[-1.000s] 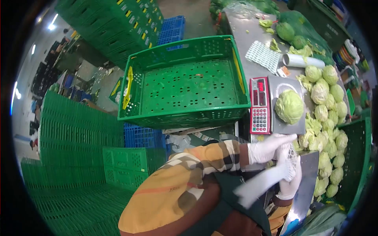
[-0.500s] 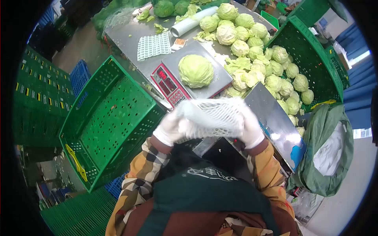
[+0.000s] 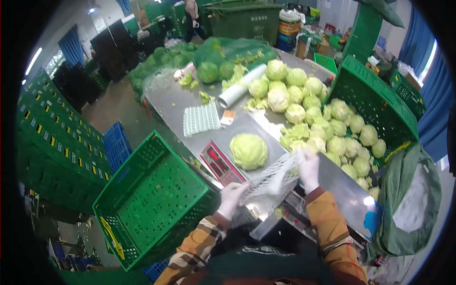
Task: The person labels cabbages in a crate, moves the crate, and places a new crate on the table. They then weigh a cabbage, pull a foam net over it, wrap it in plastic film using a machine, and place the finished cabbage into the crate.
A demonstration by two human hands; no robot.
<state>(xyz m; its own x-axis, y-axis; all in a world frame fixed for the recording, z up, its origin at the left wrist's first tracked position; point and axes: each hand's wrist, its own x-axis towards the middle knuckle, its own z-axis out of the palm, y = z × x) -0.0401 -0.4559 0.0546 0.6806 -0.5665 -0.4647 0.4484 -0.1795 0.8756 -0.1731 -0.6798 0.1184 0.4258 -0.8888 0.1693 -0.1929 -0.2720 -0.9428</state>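
A white foam mesh sleeve (image 3: 274,178) is stretched at a slant between my two gloved hands. My left hand (image 3: 232,198) pinches its lower left end, and my right hand (image 3: 308,170) grips the upper right end. Just beyond the sleeve, one trimmed cabbage (image 3: 248,151) sits on the steel plate of a digital scale (image 3: 219,164) with a lit red display. The mesh hangs over the scale's near edge and looks apart from the cabbage. Part of the scale plate is hidden behind it.
Many cabbages (image 3: 337,127) lie heaped at the right, spilling from a tipped green crate (image 3: 380,95). Another green crate (image 3: 156,199) stands at the left. A white roll (image 3: 242,85) and a sheet of labels (image 3: 202,119) lie behind the scale. A green sack (image 3: 403,204) hangs at the right.
The mesh sleeve has moved forward toward the scale and now slants, right end higher. My hands have reached out from my body. The view has tilted up, showing more of the room.
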